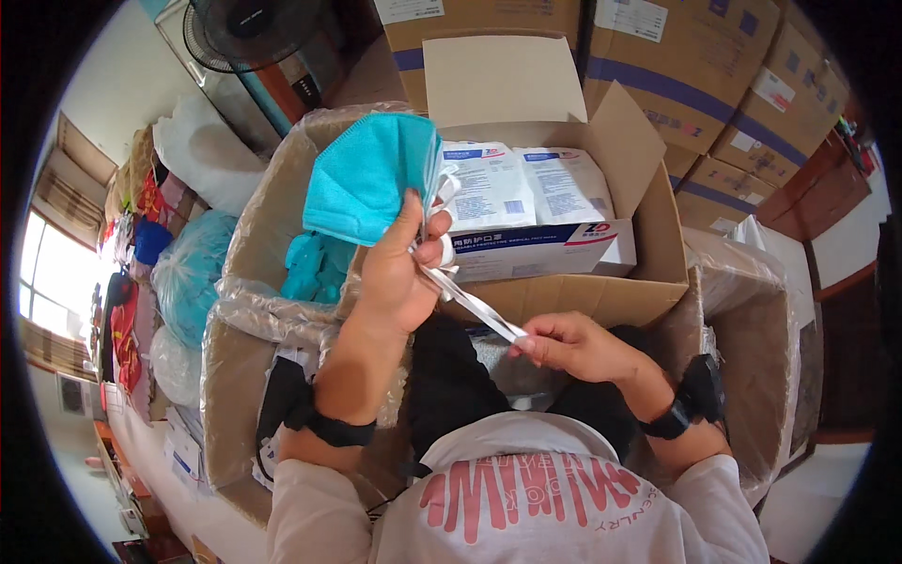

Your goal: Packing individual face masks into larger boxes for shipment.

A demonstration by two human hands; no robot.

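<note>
Raised over the boxes, my left hand (409,268) is closed on a stack of turquoise face masks (366,179), gripping them at their lower right edge. White ear straps (474,308) hang from the masks and run down to the right. Their far end is pinched between the thumb and fingers of my right hand (573,346), so the straps stretch between both hands. How many masks are in the stack I cannot tell. Behind my left hand stands an open carton (564,293) holding white printed packets (564,183) in a smaller white and blue box (526,252).
More turquoise masks (315,268) lie in a plastic-lined carton (249,202) at left. Another lined carton (752,376) stands at right. Sealed cartons (658,56) are stacked behind. A clear bag of turquoise items (193,273) and a black fan (249,33) are at far left.
</note>
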